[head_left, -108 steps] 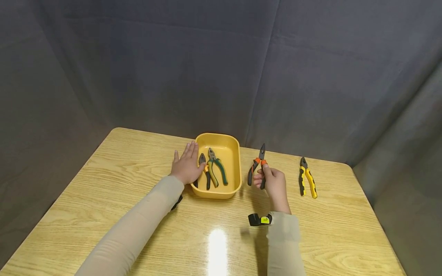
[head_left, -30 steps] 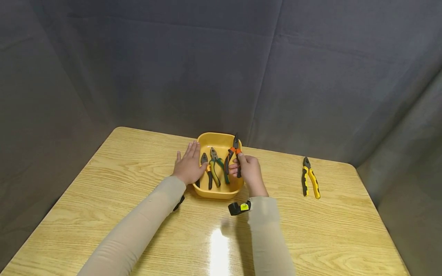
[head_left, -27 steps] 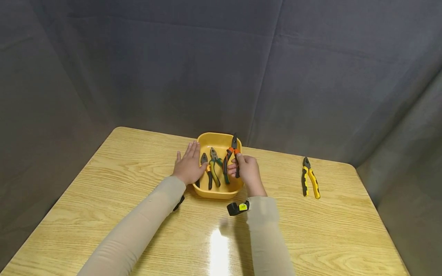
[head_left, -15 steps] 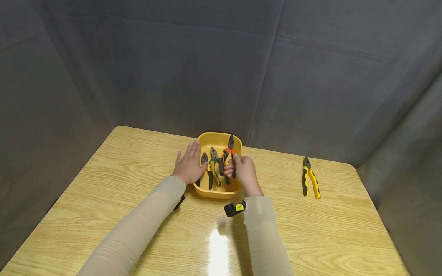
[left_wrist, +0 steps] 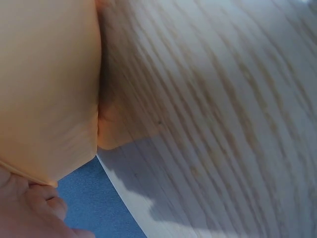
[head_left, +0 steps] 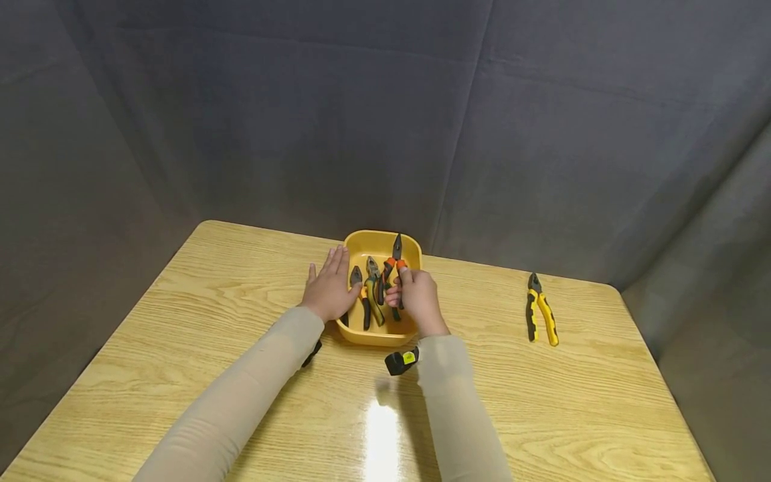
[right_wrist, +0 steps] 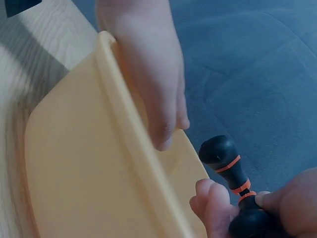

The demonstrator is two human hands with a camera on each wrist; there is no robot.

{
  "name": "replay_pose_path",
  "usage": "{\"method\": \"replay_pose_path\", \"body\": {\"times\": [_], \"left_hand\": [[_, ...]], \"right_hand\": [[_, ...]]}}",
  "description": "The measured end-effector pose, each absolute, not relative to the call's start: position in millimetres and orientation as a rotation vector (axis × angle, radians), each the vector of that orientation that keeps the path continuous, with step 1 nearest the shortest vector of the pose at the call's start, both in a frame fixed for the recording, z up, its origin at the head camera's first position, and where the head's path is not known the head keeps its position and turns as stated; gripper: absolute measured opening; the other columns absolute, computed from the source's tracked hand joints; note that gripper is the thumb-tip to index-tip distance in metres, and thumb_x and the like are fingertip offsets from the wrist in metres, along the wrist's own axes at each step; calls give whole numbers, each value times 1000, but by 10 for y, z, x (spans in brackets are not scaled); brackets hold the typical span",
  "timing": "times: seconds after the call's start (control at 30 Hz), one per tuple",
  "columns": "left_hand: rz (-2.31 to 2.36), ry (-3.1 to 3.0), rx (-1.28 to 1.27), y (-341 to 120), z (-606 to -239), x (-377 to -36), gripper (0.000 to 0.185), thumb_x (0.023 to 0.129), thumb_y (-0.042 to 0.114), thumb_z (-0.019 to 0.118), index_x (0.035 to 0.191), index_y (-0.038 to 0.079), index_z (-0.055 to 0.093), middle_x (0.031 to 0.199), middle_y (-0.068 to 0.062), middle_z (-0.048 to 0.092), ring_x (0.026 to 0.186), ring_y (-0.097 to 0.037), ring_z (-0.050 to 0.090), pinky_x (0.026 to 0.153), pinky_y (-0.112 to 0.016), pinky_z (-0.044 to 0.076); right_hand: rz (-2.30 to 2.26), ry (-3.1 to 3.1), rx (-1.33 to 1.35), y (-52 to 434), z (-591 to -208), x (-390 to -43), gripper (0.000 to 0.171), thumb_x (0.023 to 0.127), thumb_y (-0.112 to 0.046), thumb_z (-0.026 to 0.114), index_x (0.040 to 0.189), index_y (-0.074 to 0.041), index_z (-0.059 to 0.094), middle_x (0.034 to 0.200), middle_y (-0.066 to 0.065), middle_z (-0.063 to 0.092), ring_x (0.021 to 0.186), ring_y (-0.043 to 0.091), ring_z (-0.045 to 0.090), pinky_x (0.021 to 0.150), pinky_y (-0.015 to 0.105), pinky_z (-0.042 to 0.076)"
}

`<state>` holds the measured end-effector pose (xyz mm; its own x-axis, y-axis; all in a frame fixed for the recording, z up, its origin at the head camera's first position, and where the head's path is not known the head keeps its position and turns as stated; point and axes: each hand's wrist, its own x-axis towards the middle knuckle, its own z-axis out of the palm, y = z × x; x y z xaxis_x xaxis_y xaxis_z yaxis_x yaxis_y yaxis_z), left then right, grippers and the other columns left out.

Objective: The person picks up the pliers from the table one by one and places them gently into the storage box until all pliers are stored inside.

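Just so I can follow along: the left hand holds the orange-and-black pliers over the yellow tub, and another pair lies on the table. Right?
Not quite: the head view shows the right hand holding the orange-and-black pliers over the tub, with the left hand at its side. Another pair does lie on the table.

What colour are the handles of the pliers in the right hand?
The handles are black with orange bands, clearest in the right wrist view.
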<state>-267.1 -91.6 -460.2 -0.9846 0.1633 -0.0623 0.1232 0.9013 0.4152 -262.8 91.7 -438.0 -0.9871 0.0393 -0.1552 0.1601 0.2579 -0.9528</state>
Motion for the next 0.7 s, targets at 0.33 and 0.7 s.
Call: {"method": "replay_pose_path", "body": {"times": [0.33,0.7], "left_hand": [[644,2970,219,-921,-4628,-2691,81,106,44,45,163,5,3,170,-10,0,157,-25,-2,122,-59,2],[636,2974,214,-913,-4592,-2666,80,106,43,46,163,4,5,170,-10,1,156,-25,-1,122,-59,2]], "right_hand": [[-1669,2582,195,827,-4456,-2669,43,112,-19,38,104,15,62,78,22,70,50,10,64,64,38,62],[-1470,2761,207,735,-4530,-2632,45,111,-17,40,89,11,67,67,15,68,56,25,72,51,27,57]]}}
